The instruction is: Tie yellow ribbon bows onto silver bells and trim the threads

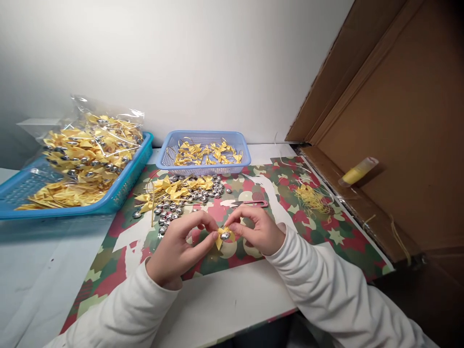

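My left hand (181,246) and my right hand (255,229) meet over the camouflage-patterned mat (326,241). Together they pinch a small yellow ribbon bow with a silver bead (224,236) at its middle. Both hands have their fingertips closed on the bow, left from the left side, right from the right side. Just beyond my hands lies a pile of loose yellow bows (174,189) and several silver beads (188,200) scattered on the mat. A pink pair of snips (250,203) lies above my right hand.
A small blue basket (170,150) with yellow bows stands at the back. A large teal tray (128,181) at left holds bags of finished bows. Yellow thread scraps (310,198) lie at right. A cardboard box (398,121) with a yellow tube (357,172) borders the right side.
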`<move>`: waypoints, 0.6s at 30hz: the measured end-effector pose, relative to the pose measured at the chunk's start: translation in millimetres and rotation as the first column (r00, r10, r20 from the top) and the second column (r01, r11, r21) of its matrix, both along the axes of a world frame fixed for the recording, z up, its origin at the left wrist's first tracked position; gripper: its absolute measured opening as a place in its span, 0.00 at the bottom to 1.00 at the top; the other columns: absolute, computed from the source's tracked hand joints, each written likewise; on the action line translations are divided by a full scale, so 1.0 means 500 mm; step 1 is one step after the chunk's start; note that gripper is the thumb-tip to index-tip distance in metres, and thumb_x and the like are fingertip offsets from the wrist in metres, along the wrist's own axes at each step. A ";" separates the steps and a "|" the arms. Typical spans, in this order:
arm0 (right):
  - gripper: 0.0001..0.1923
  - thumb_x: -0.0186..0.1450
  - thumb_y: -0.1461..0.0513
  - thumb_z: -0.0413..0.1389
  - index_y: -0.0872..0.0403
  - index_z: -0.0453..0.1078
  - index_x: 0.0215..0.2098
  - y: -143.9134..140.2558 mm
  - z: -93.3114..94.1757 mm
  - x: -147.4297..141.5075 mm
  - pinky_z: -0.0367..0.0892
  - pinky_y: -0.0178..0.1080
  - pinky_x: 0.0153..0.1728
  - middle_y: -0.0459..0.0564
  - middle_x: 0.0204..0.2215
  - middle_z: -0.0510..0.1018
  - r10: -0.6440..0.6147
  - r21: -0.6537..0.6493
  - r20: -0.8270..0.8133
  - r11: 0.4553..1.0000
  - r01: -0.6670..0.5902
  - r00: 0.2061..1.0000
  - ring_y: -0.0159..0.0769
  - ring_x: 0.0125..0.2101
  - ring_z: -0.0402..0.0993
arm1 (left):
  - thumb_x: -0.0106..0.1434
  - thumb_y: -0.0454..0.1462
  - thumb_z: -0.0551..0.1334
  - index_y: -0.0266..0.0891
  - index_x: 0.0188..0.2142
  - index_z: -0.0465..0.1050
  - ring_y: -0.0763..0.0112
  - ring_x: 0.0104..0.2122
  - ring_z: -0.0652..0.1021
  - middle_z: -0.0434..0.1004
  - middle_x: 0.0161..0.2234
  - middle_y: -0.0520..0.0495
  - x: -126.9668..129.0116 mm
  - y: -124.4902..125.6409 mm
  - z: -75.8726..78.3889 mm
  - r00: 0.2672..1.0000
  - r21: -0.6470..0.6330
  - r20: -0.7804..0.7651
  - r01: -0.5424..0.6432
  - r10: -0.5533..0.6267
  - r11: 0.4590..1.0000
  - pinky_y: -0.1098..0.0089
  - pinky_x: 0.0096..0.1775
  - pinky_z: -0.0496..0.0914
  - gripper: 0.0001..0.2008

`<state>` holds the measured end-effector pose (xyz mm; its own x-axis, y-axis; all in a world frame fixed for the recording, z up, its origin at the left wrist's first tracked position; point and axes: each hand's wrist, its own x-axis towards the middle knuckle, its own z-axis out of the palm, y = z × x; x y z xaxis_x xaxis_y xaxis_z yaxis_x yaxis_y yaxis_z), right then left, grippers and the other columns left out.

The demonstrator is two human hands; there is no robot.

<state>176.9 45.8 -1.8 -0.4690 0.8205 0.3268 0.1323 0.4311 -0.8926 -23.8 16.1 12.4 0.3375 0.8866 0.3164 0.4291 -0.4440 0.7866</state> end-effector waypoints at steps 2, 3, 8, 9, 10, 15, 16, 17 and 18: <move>0.04 0.63 0.65 0.57 0.54 0.75 0.32 0.001 -0.002 0.001 0.71 0.36 0.34 0.46 0.28 0.78 0.007 0.021 0.006 1.000 -0.007 1.000 0.31 0.29 0.73 | 0.63 0.37 0.58 0.40 0.29 0.70 0.69 0.27 0.74 0.74 0.26 0.49 -0.001 0.000 -0.001 1.000 -0.032 -0.017 0.025 -0.025 0.999 0.69 0.31 0.70 0.07; 0.04 0.63 0.65 0.57 0.55 0.75 0.32 0.002 -0.002 0.001 0.71 0.36 0.34 0.46 0.27 0.77 0.015 0.031 0.008 0.999 -0.016 1.000 0.31 0.29 0.72 | 0.64 0.38 0.57 0.41 0.30 0.69 0.69 0.27 0.74 0.74 0.26 0.49 -0.001 0.000 -0.002 0.999 -0.053 -0.021 0.040 -0.041 0.998 0.69 0.31 0.69 0.07; 0.04 0.64 0.66 0.57 0.55 0.74 0.32 0.002 -0.004 0.002 0.69 0.35 0.34 0.46 0.27 0.77 0.046 0.066 -0.007 0.997 -0.045 0.999 0.31 0.29 0.70 | 0.66 0.39 0.55 0.41 0.30 0.66 0.70 0.26 0.72 0.72 0.26 0.50 -0.001 -0.001 -0.005 0.992 -0.137 -0.033 0.112 -0.118 0.984 0.70 0.30 0.67 0.08; 0.04 0.63 0.66 0.57 0.54 0.74 0.32 0.002 -0.005 0.003 0.69 0.36 0.34 0.46 0.26 0.77 0.038 0.071 -0.001 0.997 -0.038 0.999 0.32 0.29 0.70 | 0.66 0.39 0.54 0.41 0.29 0.65 0.71 0.25 0.71 0.71 0.25 0.51 -0.001 -0.002 -0.006 0.992 -0.149 -0.036 0.117 -0.124 0.982 0.71 0.29 0.66 0.09; 0.04 0.62 0.66 0.58 0.54 0.74 0.31 0.001 -0.005 0.003 0.69 0.37 0.35 0.46 0.26 0.77 0.027 0.078 0.009 0.997 -0.028 1.000 0.33 0.30 0.70 | 0.66 0.40 0.54 0.41 0.28 0.65 0.71 0.24 0.69 0.70 0.24 0.52 -0.001 -0.002 -0.006 0.992 -0.159 -0.038 0.115 -0.123 0.981 0.71 0.28 0.65 0.10; 0.04 0.59 0.66 0.63 0.53 0.73 0.27 0.001 -0.008 0.004 0.67 0.42 0.43 0.47 0.28 0.80 -0.024 0.086 0.026 0.996 0.022 0.999 0.37 0.37 0.72 | 0.66 0.40 0.52 0.42 0.26 0.61 0.71 0.24 0.65 0.64 0.23 0.53 -0.002 0.001 -0.013 0.995 -0.139 -0.023 0.091 -0.095 0.986 0.71 0.27 0.62 0.12; 0.05 0.59 0.66 0.64 0.53 0.73 0.27 0.001 -0.007 0.004 0.66 0.43 0.43 0.47 0.28 0.80 -0.026 0.078 0.029 0.997 0.023 0.999 0.38 0.37 0.72 | 0.67 0.40 0.51 0.42 0.26 0.60 0.71 0.24 0.65 0.63 0.23 0.53 -0.002 0.001 -0.014 0.995 -0.128 -0.016 0.093 -0.095 0.987 0.71 0.28 0.62 0.12; 0.05 0.58 0.66 0.64 0.53 0.73 0.27 0.001 -0.006 0.003 0.66 0.43 0.43 0.47 0.28 0.80 -0.025 0.071 0.036 0.997 0.023 0.999 0.38 0.37 0.72 | 0.67 0.40 0.51 0.42 0.26 0.60 0.71 0.24 0.64 0.63 0.23 0.53 -0.002 0.002 -0.016 0.995 -0.120 -0.009 0.095 -0.097 0.988 0.71 0.28 0.62 0.12; 0.05 0.59 0.66 0.64 0.53 0.73 0.27 0.001 -0.005 0.003 0.65 0.43 0.43 0.47 0.28 0.80 -0.024 0.064 0.043 0.998 0.021 0.999 0.38 0.37 0.71 | 0.67 0.40 0.50 0.42 0.26 0.59 0.71 0.24 0.64 0.63 0.23 0.53 -0.001 0.002 -0.017 0.995 -0.113 -0.003 0.094 -0.095 0.989 0.71 0.28 0.61 0.12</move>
<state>178.6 46.4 -4.5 -0.4659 0.8092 0.3578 0.1809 0.4830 -0.8567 -24.4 17.3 4.1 0.4237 0.8804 0.2129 0.3962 -0.3915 0.8305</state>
